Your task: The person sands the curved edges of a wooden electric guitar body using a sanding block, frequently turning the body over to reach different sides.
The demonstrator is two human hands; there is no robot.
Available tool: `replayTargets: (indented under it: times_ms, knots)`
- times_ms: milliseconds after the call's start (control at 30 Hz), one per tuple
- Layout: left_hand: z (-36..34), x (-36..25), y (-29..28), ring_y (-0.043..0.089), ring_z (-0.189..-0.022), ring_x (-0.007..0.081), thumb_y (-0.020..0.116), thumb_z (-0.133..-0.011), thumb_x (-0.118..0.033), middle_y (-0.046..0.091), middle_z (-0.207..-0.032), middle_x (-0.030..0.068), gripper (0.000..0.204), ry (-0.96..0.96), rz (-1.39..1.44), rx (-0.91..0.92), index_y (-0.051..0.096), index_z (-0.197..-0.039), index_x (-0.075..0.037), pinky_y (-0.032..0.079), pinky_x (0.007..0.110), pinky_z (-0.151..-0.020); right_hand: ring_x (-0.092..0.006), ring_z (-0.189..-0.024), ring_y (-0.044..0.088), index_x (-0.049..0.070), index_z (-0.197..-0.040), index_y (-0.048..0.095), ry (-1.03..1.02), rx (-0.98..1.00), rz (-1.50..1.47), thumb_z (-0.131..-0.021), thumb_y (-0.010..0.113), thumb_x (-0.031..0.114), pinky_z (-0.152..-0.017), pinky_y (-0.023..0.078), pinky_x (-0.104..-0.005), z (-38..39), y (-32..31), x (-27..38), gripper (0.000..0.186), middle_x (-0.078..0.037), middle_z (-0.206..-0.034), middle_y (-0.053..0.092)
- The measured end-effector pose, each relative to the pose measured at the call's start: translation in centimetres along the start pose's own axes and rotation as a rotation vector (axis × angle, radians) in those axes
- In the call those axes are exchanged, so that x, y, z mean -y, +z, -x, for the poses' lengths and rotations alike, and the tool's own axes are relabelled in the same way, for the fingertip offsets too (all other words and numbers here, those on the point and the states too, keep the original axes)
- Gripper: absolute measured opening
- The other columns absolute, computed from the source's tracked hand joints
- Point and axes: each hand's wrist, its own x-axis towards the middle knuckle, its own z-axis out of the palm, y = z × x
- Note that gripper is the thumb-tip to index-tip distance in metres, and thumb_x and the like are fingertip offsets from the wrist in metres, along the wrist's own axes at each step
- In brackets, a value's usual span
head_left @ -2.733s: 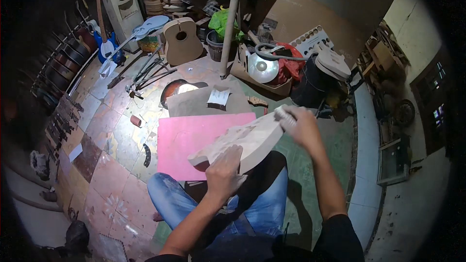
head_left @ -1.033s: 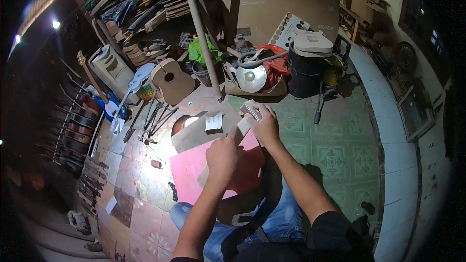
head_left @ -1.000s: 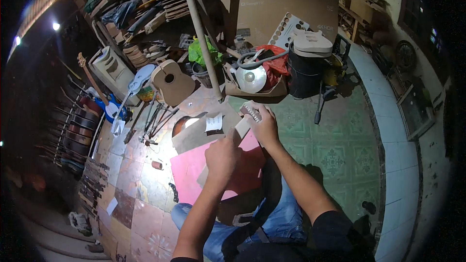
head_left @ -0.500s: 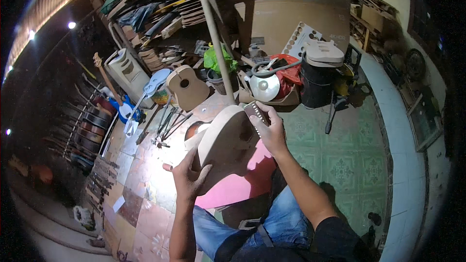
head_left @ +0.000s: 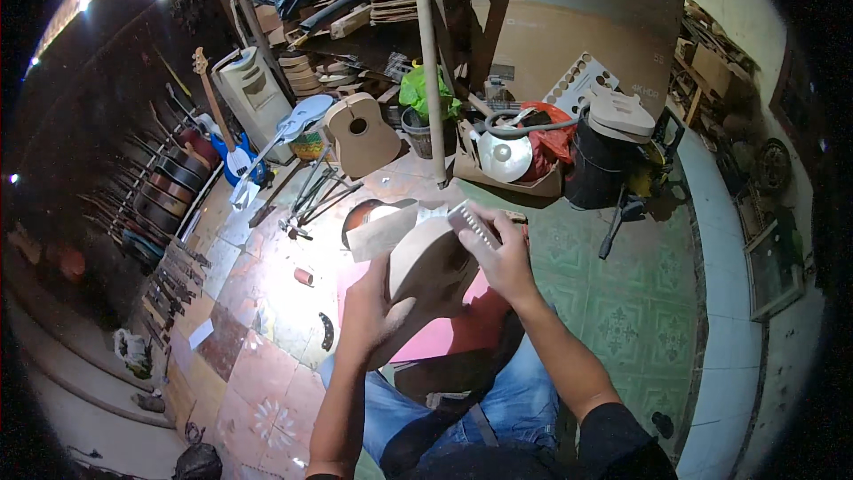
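My left hand (head_left: pixel 367 307) grips the near left side of a bare wooden guitar body (head_left: pixel 425 258), tilted up over my lap. My right hand (head_left: pixel 504 258) is closed around a small pale block (head_left: pixel 472 226) with a row of slots along its face. That block lies against the upper right rim of the body; the face touching the wood is hidden. Beneath the body, a pink sheet (head_left: pixel 426 344) spans my knees. A flat light-brown piece (head_left: pixel 382 236) sits just beyond my left hand, partly over a dark sunburst guitar body (head_left: pixel 355 216).
On the tiled floor to the left lie a reddish-brown roll (head_left: pixel 304 277) and a curved black piece (head_left: pixel 327 332). Ahead stand an unfinished acoustic guitar body (head_left: pixel 362 138), a pole (head_left: pixel 430 80) and a black bin (head_left: pixel 600 164). Several guitars (head_left: pixel 164 191) line a rack at left.
My view has shifted, so the surroundings sit farther right. The guitar body has come lower and changed its tilt. My right hand and block remain at its upper rim.
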Motion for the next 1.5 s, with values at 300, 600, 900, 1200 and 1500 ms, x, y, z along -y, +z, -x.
replayTargets:
  times_ms: [300, 600, 900, 1200, 1500]
  knots:
    - [-1.2, -3.0, 2.3, 0.069, -0.076, 0.0391, 0.075, -0.079, -0.017, 0.067, -0.084, 0.0229, 0.061, 0.009, 0.097, -0.107, 0.057, -0.136, -0.008, 0.054, 0.044, -0.07, -0.0322, -0.102, 0.062, 0.012, -0.124, 0.072, -0.403, 0.018, 0.337, -0.078, 0.081, 0.017, -0.093, 0.048, -0.0459, 2.7, 2.7, 5.6, 0.047, -0.014, -0.114, 0.062]
    - [-0.4, -4.6, 2.9, 0.07, -0.096, 0.0411, 0.077, -0.075, -0.011, 0.071, -0.106, 0.0226, 0.069, 0.024, 0.067, -0.052, 0.054, -0.139, -0.009, 0.056, 0.042, -0.084, -0.0357, -0.1, 0.065, 0.008, -0.122, 0.071, -0.093, -0.236, 0.239, -0.084, 0.078, 0.014, -0.089, 0.052, -0.0431, -0.3, -0.8, 3.5, 0.039, -0.018, -0.109, 0.064]
    - [2.2, -2.3, 2.6, 0.075, -0.1, 0.0328, 0.089, -0.07, -0.015, 0.074, -0.109, 0.0185, 0.067, 0.021, 0.088, -0.199, 0.063, -0.132, -0.01, 0.059, 0.038, -0.083, -0.0228, -0.106, 0.068, -0.001, -0.125, 0.068, 0.166, -0.001, 0.06, -0.088, 0.074, 0.015, -0.095, 0.051, -0.0349, 0.3, -3.3, -3.0, 0.041, -0.019, -0.119, 0.07]
    - [3.0, 8.3, -3.1, 0.067, -0.106, 0.0203, 0.097, -0.054, 0.001, 0.071, -0.113, 0.0091, 0.074, 0.016, 0.327, -0.076, 0.068, -0.123, -0.001, 0.052, 0.034, -0.097, -0.0232, -0.102, 0.071, 0.008, -0.123, 0.071, 0.276, 0.151, 0.402, -0.083, 0.077, 0.019, -0.091, 0.054, -0.0344, 0.7, -6.2, -12.6, 0.042, -0.014, -0.112, 0.074]
    - [-2.1, 13.2, -1.7, 0.032, -0.153, 0.0303, 0.094, -0.064, -0.036, 0.036, -0.165, 0.0158, 0.101, -0.007, 0.197, -0.234, 0.05, -0.151, -0.009, 0.026, 0.046, -0.125, -0.015, -0.103, 0.065, 0.002, -0.127, 0.067, 0.434, 0.328, 0.013, -0.086, 0.076, 0.016, -0.093, 0.052, -0.0315, 7.0, -6.8, -13.6, 0.045, -0.006, -0.114, 0.071]
